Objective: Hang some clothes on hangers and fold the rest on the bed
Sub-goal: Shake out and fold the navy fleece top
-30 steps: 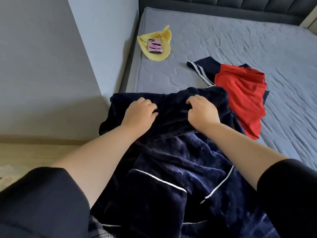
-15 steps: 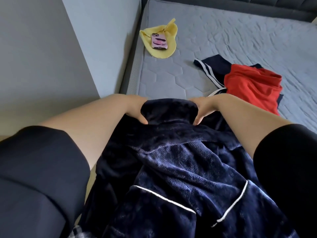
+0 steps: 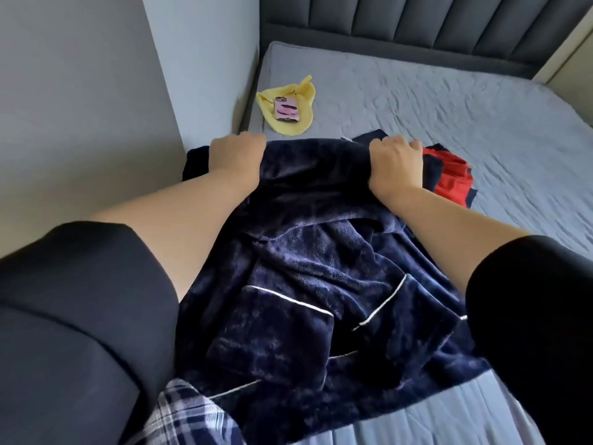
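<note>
My left hand [image 3: 236, 159] and right hand [image 3: 396, 165] grip the robe [image 3: 305, 268] — fingers curled over its top edge. A red shirt [image 3: 454, 178] lies just beside my right fingers.

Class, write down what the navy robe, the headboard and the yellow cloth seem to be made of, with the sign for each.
The robe looks like plush fleece or velour: soft nap with patchy sheen. The headboard seems padded upholstery in matte grey fabric: stitched vertical channels. The yellow cloth looks a thin, matte textile: it lies flat and limp.
</note>
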A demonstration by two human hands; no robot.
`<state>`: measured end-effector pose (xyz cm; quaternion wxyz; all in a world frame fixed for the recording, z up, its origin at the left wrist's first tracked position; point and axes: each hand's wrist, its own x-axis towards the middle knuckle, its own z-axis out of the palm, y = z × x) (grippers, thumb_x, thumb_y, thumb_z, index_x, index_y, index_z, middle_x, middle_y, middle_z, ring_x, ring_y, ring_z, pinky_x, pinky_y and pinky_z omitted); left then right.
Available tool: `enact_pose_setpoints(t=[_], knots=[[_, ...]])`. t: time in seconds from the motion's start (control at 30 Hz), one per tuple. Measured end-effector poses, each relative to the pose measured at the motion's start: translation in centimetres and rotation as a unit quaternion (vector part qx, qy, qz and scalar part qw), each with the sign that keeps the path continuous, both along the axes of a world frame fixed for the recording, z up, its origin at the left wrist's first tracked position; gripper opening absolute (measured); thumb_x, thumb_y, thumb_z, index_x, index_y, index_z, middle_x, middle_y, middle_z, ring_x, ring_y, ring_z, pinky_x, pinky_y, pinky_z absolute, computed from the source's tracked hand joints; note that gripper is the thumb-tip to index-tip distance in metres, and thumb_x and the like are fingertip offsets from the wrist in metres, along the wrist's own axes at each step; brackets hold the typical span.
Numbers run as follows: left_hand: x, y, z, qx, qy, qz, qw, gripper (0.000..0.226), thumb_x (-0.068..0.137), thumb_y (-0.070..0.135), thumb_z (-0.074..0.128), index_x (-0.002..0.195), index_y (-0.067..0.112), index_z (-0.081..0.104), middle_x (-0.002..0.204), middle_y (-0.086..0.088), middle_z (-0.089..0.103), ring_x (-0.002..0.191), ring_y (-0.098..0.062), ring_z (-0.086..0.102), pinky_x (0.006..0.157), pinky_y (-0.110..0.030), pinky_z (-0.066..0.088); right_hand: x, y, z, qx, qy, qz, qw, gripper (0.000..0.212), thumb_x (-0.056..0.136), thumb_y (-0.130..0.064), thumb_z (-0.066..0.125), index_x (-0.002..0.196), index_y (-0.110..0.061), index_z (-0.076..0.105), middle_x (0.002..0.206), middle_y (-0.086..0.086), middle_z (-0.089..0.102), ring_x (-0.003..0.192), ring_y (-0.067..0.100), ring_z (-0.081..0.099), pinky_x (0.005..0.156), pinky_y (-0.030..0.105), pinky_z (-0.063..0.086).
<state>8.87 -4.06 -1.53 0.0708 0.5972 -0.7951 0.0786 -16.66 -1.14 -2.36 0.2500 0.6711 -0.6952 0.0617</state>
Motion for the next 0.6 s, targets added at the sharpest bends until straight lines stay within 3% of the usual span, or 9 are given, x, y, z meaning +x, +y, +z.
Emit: enact_pose_setpoints(t=[0.13,0.33,0.43,0.5,0.6], knots=[[0.6,5.6,-0.6,-0.045,0.004,0.009,0.999,0.044,0.074,-0.009,0.062,0.112,0.008,0.048,0.102,-0.012,0.054,0.092,-0.032,0.054,0.070,-0.037,0.035,0.5,5.4,-0.1,-0.019,-0.012,0.015,1.000,0.028,0.064,0.002,0.062,0.091,-0.003,0.055,0.090,0.018,0.060,0.092,0.036,0.052,0.076,0.043,0.033],[1.4,15.9,-4.4,-0.063,-0.016,-0.049,0.997,0.041,0.073,0.000,0.063,0.110,0.013,0.049,0.100,-0.007,0.056,0.090,-0.027,0.054,0.071,-0.034,0.033,-1.1,15.2,-3.5,-0.022,-0.005,0.068,0.997,0.031,0.053,-0.004,0.072,0.080,-0.003,0.057,0.088,0.018,0.057,0.084,0.037,0.055,0.077,0.044,0.039],[1.4,20.5,-6.2,0.011,-0.049,-0.061,0.997,0.038,0.075,0.007,0.066,0.107,0.016,0.048,0.101,-0.004,0.056,0.092,-0.025,0.054,0.066,-0.033,0.033,-1.4,18.7,-4.8,0.021,-0.011,0.107,0.994,0.036,0.052,-0.004,0.074,0.084,-0.001,0.058,0.095,0.019,0.059,0.086,0.038,0.055,0.083,0.046,0.040],[1.4,22.9,-7.1,0.059,-0.062,-0.083,0.993,0.031,0.077,0.010,0.065,0.096,0.019,0.042,0.096,-0.001,0.054,0.086,-0.022,0.053,0.062,-0.032,0.032,-1.2,20.7,-5.5,0.048,-0.008,0.117,0.992,0.038,0.049,-0.002,0.076,0.082,-0.002,0.057,0.088,0.018,0.058,0.080,0.037,0.055,0.075,0.045,0.044],[2.1,25.8,-8.1,0.055,-0.043,-0.122,0.990,0.032,0.077,0.013,0.065,0.086,0.021,0.035,0.081,0.004,0.045,0.071,-0.018,0.043,0.056,-0.031,0.029,-2.0,23.5,-6.7,0.036,0.006,0.132,0.991,0.036,0.048,-0.001,0.073,0.080,-0.005,0.056,0.084,0.014,0.056,0.076,0.034,0.055,0.070,0.042,0.038]])
